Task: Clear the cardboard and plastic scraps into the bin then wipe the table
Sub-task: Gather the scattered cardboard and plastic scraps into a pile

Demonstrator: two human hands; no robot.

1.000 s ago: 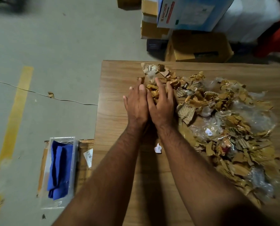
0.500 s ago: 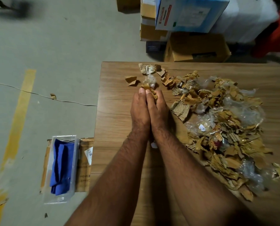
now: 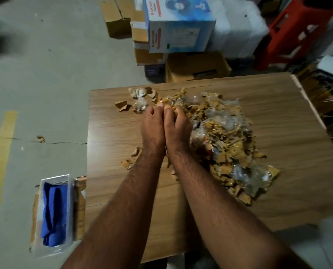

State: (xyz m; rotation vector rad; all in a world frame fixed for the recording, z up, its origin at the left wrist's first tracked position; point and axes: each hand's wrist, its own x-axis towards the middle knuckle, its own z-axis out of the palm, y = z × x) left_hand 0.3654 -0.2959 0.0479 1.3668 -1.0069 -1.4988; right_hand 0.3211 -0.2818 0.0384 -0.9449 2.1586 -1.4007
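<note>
A heap of torn brown cardboard and clear plastic scraps (image 3: 225,133) covers the middle and right of the wooden table (image 3: 111,125). My left hand (image 3: 152,127) and my right hand (image 3: 178,127) are pressed side by side at the heap's left edge. Their fingers curl down round a clump of scraps at the fingertips. Loose cardboard bits (image 3: 122,105) lie at the far left, and more cardboard bits (image 3: 131,159) lie by my left wrist. A blue cloth (image 3: 54,210) sits in a clear plastic tray (image 3: 40,226) on the floor to the left of the table.
The clear tray rests on a flat cardboard box (image 3: 79,206) against the table's left side. Stacked cartons (image 3: 196,66) and a blue-and-white box (image 3: 179,28) stand behind the table. A red stool (image 3: 290,33) and a tangle of wires (image 3: 328,94) are at the right.
My fingers were straight and together; they have now curled into the scraps. Both hands sit further into the heap's edge, and several bits now lie beside my left wrist.
</note>
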